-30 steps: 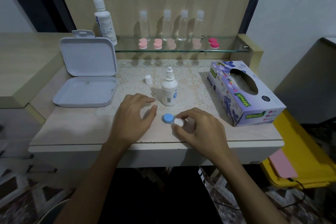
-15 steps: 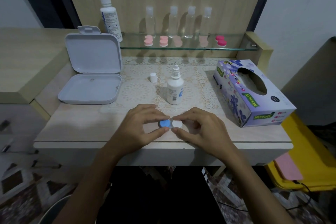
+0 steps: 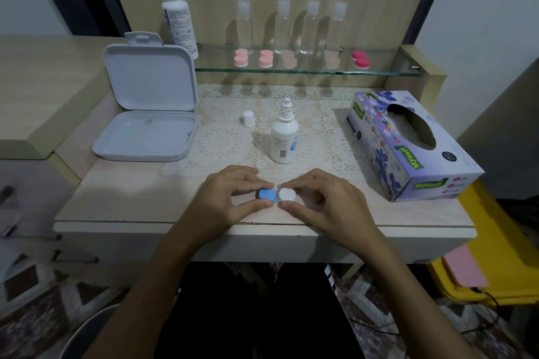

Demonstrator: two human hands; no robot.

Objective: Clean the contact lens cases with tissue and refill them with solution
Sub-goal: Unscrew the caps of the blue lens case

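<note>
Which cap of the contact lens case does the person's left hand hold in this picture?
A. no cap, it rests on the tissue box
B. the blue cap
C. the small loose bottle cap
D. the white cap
B: the left hand pinches the blue cap, while the right hand pinches the white cap beside it.

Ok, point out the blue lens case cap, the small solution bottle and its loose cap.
blue lens case cap [image 3: 265, 194], head view, on its flat top.
small solution bottle [image 3: 284, 140], head view, on its labelled body.
loose cap [image 3: 248, 118], head view, on its side wall.
</note>
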